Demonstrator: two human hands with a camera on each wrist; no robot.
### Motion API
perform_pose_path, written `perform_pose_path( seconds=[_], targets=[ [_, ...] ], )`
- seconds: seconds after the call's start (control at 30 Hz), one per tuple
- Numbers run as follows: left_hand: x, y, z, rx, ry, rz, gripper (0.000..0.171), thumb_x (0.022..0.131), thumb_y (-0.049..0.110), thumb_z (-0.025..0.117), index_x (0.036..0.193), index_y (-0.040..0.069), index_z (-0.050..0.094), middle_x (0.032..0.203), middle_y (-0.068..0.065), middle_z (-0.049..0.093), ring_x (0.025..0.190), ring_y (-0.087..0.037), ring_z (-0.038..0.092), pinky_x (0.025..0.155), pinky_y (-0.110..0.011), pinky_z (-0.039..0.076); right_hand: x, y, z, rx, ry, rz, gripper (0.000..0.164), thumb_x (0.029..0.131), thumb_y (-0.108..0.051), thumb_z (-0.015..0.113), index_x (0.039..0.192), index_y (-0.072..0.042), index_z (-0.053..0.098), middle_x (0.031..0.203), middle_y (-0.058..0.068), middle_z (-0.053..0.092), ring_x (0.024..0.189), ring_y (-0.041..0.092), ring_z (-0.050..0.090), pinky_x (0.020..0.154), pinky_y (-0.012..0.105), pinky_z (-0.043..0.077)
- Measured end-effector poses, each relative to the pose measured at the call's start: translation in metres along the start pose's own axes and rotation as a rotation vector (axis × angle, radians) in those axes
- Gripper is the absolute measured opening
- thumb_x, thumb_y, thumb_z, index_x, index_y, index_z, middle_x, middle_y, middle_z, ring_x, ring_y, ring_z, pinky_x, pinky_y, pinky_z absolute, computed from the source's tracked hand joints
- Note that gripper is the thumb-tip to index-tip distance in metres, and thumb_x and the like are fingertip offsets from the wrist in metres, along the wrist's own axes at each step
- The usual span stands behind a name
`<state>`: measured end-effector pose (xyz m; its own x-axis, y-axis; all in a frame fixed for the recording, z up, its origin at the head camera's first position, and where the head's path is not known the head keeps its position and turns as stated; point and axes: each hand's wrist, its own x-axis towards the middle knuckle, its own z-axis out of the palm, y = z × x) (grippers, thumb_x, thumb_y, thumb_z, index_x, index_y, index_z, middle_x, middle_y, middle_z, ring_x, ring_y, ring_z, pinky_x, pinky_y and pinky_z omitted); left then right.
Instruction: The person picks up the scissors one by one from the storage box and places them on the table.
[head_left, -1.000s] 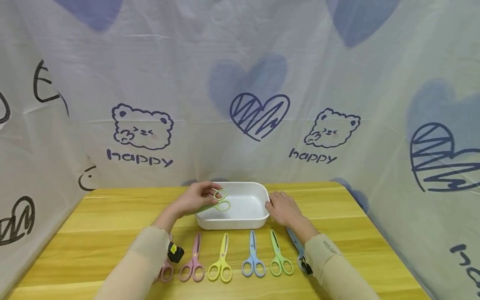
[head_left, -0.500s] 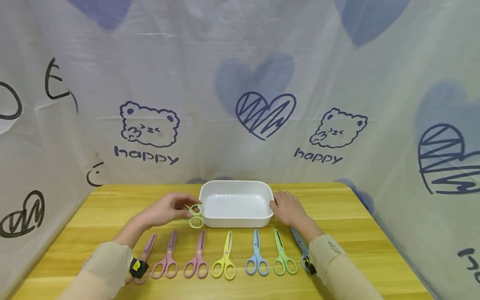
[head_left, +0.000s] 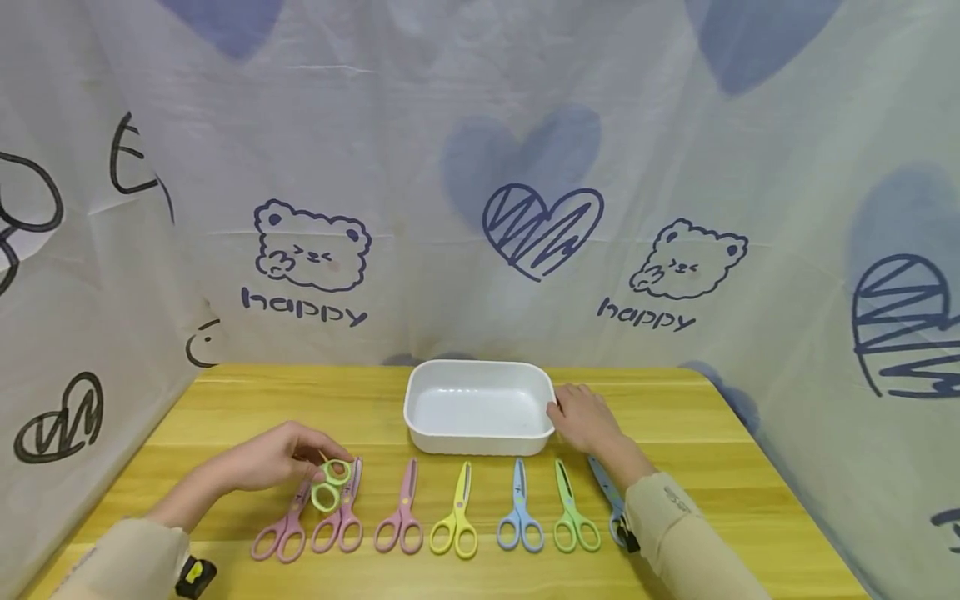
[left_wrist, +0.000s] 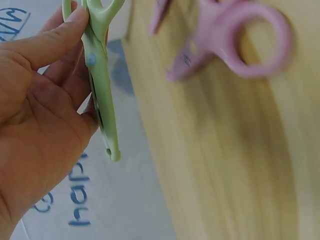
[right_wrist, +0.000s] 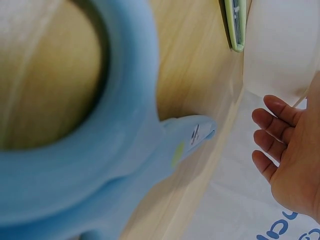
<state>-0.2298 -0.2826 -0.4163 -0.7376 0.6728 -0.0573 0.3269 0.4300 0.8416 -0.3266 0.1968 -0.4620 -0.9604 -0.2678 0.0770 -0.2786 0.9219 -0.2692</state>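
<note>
My left hand (head_left: 279, 457) pinches a pair of light green scissors (left_wrist: 102, 85) by the handle. In the left wrist view their shut blades point down past the palm. The hand hovers over two pairs of pink scissors (head_left: 347, 518) at the left end of a row; the held handle hides part of their blades. My right hand (head_left: 588, 421) rests against the right side of a white tray (head_left: 472, 445), its fingers loosely bent. The thumb is mostly hidden in the right wrist view. Under the right wrist lie blue scissors (head_left: 605, 487).
The row along the near side of the wooden table (head_left: 360, 575) continues with another pink pair (head_left: 406, 502), yellow scissors (head_left: 460, 505), a blue pair (head_left: 519, 503) and green scissors (head_left: 569, 503). A printed cloth (head_left: 420, 308) hangs behind the table.
My left hand has carried the green scissors from above the tray leftward and toward me, to the pink scissors. The right hand stays at the tray. The head view has turned slightly left.
</note>
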Motion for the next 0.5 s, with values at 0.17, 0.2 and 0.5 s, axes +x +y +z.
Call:
perform_pose_path(
  seconds=[0.17, 0.2, 0.5],
  targets=[
    [-0.02, -0.018, -0.01, -0.004, -0.017, 0.039, 0.032, 0.097, 0.006, 0.069, 0.125, -0.007, 0.07, 0.116, -0.014, 0.075, 0.102, -0.018, 0.072, 0.086, -0.029, 0.058, -0.001, 0.0, -0.002, -0.006, 0.001, 0.007, 0.043, 0.108, -0.029, 0.044, 0.132, 0.001, 0.062, 0.132, 0.017, 0.064, 0.119, 0.036, 0.053, 0.104, 0.055, 0.041],
    [-0.024, -0.022, -0.013, -0.003, -0.015, 0.035, 0.033, 0.097, 0.007, 0.069, 0.126, -0.008, 0.069, 0.116, -0.014, 0.075, 0.102, -0.018, 0.072, 0.086, -0.028, 0.058, -0.001, 0.0, -0.002, -0.009, 0.0, 0.007, 0.043, 0.108, -0.029, 0.044, 0.132, 0.001, 0.062, 0.132, 0.017, 0.064, 0.119, 0.036, 0.053, 0.104, 0.055, 0.042],
    [-0.055, -0.056, -0.03, 0.053, 0.036, -0.031, 0.035, 0.094, 0.009, 0.073, 0.125, -0.007, 0.07, 0.117, -0.016, 0.075, 0.104, -0.007, 0.069, 0.085, -0.021, 0.055, -0.002, 0.0, -0.002, -0.012, 0.0, 0.012, 0.043, 0.108, -0.03, 0.044, 0.131, 0.0, 0.063, 0.13, 0.016, 0.065, 0.118, 0.035, 0.054, 0.102, 0.054, 0.042]
  ],
)
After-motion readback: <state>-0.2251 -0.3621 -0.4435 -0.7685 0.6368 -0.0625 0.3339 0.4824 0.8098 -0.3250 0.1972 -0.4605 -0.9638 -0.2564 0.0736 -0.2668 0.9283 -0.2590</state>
